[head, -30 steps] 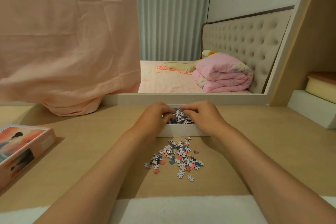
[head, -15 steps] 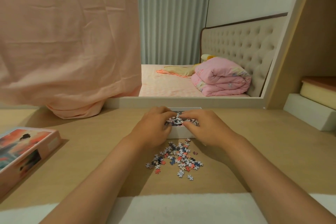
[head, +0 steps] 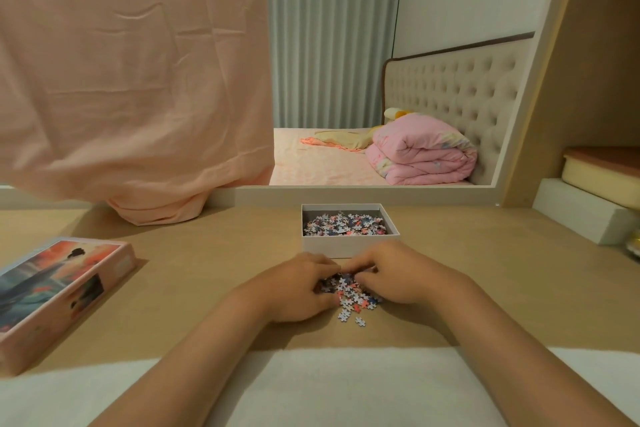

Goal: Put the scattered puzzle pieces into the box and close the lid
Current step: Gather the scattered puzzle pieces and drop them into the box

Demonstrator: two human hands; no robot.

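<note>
An open white box stands on the wooden desk, with a heap of small puzzle pieces inside. Just in front of it lies a pile of loose puzzle pieces in white, blue and coral. My left hand and my right hand flank this pile, fingers curled inward and scooping the pieces together between them. A few stray pieces lie at the pile's near edge. The box lid, printed with a picture, lies at the desk's left side.
A peach cloth hangs over the desk's back left. A white ledge runs behind the box, with a bed and a pink quilt beyond. A white block with a yellow container sits at the right. A white mat covers the near edge.
Both hands left the box and came down toward me onto the loose pile, gathering it into a tighter heap. The box's contents are now uncovered.
</note>
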